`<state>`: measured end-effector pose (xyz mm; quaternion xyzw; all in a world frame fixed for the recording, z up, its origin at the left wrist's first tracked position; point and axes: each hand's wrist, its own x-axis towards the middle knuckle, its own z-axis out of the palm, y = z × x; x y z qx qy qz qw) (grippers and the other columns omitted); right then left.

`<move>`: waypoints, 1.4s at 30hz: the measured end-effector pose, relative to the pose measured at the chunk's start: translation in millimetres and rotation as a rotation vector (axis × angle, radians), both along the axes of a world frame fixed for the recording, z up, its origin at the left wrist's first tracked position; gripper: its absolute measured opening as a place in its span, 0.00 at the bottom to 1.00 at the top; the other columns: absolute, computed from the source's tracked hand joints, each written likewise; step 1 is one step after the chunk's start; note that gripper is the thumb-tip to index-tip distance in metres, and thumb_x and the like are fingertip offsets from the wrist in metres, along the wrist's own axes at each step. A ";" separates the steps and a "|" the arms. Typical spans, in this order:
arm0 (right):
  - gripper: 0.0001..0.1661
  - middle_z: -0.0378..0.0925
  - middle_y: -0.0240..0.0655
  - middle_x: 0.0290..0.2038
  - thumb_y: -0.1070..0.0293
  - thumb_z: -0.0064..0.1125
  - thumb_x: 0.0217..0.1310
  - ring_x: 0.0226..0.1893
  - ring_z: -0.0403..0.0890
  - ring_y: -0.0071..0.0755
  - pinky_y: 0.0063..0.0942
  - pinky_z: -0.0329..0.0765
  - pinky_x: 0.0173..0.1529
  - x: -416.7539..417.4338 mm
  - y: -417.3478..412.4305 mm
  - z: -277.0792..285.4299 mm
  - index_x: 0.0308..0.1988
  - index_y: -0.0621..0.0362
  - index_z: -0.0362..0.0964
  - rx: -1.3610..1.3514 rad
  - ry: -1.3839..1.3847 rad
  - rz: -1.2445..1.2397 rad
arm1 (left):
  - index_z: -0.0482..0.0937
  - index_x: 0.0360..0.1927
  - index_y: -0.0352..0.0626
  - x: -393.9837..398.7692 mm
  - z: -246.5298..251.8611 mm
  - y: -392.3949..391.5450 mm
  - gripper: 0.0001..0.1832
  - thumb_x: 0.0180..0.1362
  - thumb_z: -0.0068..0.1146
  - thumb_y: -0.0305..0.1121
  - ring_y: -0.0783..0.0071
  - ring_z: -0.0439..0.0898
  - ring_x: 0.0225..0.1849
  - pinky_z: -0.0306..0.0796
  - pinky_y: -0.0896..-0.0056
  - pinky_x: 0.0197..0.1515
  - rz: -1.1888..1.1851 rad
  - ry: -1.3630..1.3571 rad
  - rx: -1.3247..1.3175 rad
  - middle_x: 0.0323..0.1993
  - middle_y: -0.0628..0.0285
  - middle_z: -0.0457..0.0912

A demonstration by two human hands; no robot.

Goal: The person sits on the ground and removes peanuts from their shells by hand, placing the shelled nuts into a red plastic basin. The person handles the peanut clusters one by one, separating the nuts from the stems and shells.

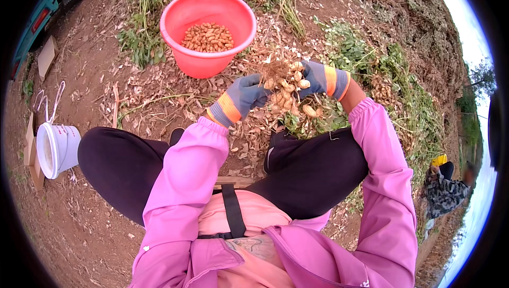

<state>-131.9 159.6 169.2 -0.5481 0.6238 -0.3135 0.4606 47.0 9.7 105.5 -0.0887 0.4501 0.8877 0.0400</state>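
Note:
My left hand [249,96], in a grey work glove with an orange-striped cuff, touches the left side of a cluster of peanut pods [283,99] with roots. My right hand [315,78], gloved alike, is closed around the upper right of the same peanut plant, its leaves hanging below. The left fingertips are partly behind the pods, so their grip cannot be told. Beyond my left hand stands a red plastic tub [203,63] with loose peanuts [208,37] in its bottom.
Pulled peanut plants [413,105] lie at the right and behind the tub. A white bucket [67,146] lies by cardboard [35,160] at the left. A teal vehicle [33,13] stands at the upper left. Another person [445,194] sits far right near a yellow container [439,160].

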 end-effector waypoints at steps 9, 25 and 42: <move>0.28 0.77 0.31 0.40 0.72 0.68 0.42 0.39 0.74 0.23 0.26 0.72 0.46 -2.3 0.7 -5.5 0.47 0.59 0.69 0.073 -0.034 0.104 | 0.72 0.43 0.36 2.5 -20.7 5.3 0.13 0.52 0.52 0.25 0.84 0.64 0.24 0.59 0.81 0.28 -0.136 0.114 0.408 0.26 0.69 0.70; 0.25 0.78 0.32 0.39 0.71 0.67 0.42 0.38 0.74 0.22 0.26 0.73 0.44 -2.5 7.6 -9.1 0.45 0.60 0.70 0.061 -0.057 0.073 | 0.73 0.49 0.36 -0.3 -23.7 -1.9 0.20 0.52 0.57 0.29 0.79 0.76 0.34 0.68 0.78 0.38 -0.225 0.039 -0.016 0.35 0.65 0.78; 0.15 0.68 0.22 0.23 0.72 0.63 0.43 0.27 0.66 0.18 0.22 0.69 0.32 -2.9 13.3 -6.2 0.36 0.56 0.69 0.078 0.003 -0.013 | 0.73 0.36 0.40 11.1 -7.8 1.8 0.09 0.58 0.44 0.33 0.84 0.64 0.28 0.62 0.80 0.31 -0.156 0.254 -0.631 0.24 0.71 0.68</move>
